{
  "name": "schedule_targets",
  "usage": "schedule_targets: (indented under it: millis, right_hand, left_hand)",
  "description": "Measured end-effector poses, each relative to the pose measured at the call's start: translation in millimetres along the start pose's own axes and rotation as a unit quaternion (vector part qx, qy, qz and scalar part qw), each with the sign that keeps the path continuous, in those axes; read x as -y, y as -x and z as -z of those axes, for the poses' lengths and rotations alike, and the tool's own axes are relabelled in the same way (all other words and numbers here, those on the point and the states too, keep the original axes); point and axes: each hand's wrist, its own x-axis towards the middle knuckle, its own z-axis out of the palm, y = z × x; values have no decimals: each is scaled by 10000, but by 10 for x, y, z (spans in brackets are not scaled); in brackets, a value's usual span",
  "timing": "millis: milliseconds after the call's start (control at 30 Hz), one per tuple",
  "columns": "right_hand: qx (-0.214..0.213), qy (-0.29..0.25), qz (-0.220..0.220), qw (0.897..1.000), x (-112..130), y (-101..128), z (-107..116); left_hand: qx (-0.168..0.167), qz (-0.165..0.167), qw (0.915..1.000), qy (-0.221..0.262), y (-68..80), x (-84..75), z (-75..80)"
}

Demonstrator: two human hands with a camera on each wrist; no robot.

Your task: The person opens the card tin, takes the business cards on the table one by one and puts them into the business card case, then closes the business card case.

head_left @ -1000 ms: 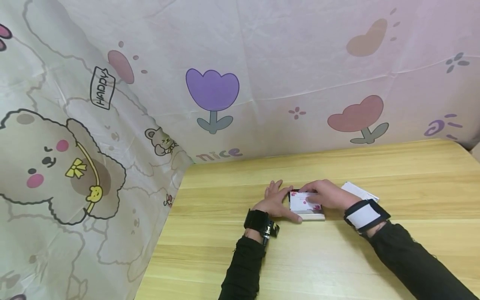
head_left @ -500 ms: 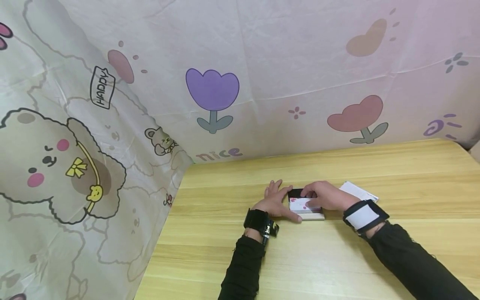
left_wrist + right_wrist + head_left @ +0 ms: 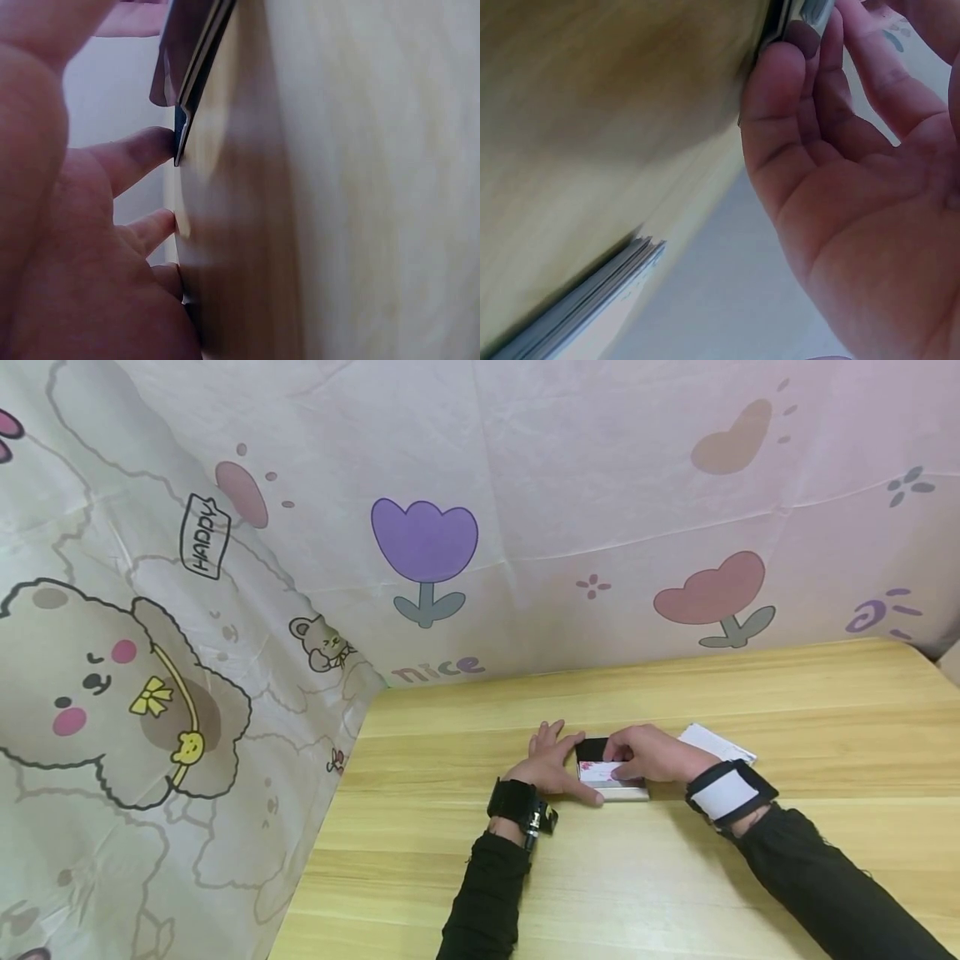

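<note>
- Flat case (image 3: 628, 794), silver along its near side and black at its far end, lies on the wood-grain desk (image 3: 405, 868). A band of wood separates it from the far edge; the left edge is well apart.
- Card with pink print (image 3: 595, 770) sits at the case, leaving the black far end exposed. From my cameras I cannot tell how steeply it is tilted.
- Left hand (image 3: 543, 768): fingers spread wide and fairly straight, nothing gripped. The index fingertip touches the far left corner of the case; the thumb lies along its near side.
- Right hand (image 3: 654, 753): fingers curled, thumb and fingertips pinching the card at its far side. I cannot make out the exact contact; the hand covers much of the right side of the case.
- White card stack (image 3: 720, 742) lies beyond the right wrist, between that hand and the far edge. My right wrist view shows several layers.
- Room: I read a broad span of wood from the left hand to the left edge, and another from the stack toward the far right corner.
- Printed cloth (image 3: 540, 460) hangs along the far edge, limiting reach there.
</note>
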Motion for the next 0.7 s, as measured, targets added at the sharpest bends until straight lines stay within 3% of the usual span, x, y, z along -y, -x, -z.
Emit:
schedule_targets:
  millis: [133,400,567,700]
  right_hand:
    - [-134,-9,-89,9999,-42,24,28]
    - [-816,41,-406,9958,-239,224,219]
    - [-1124,190,-791,9903,-402,398,389]
    - [-1118,450,-1197,9855,-518,527,536]
  left_hand:
    - [-16,1,10000,8,-6,9,-4]
    - [-49,-14,10000,-12,-20,6,-7]
    - [-2,-15,9999,106,-18,12,-1]
    - [34,-30,9999,154,-21,21,2]
